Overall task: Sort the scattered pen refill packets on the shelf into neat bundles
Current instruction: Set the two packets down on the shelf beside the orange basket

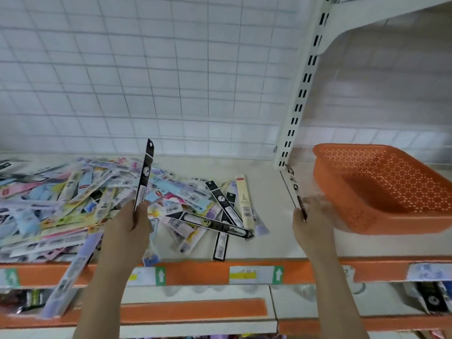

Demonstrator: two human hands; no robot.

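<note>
- The left hand (127, 223) pinched 1 black packet (144, 176) by its near end, so it stood up tall above the pile (73, 199).
- The right hand (311, 221) had its fingers curled around another black packet (294, 189), which looked blurry.
- I think each hand held 1 black packet so the 2 matching ones could go together in a bundle.
- The rest of the packets lay mixed up on the left of the shelf (269, 241), and a few black ones lay at the right edge of the pile.
- An orange basket (391, 189) sat tilted on the right, touching the right hand, maybe to take bundles.
- 1 pale packet (71, 275) hung over the near edge and could fall.
</note>
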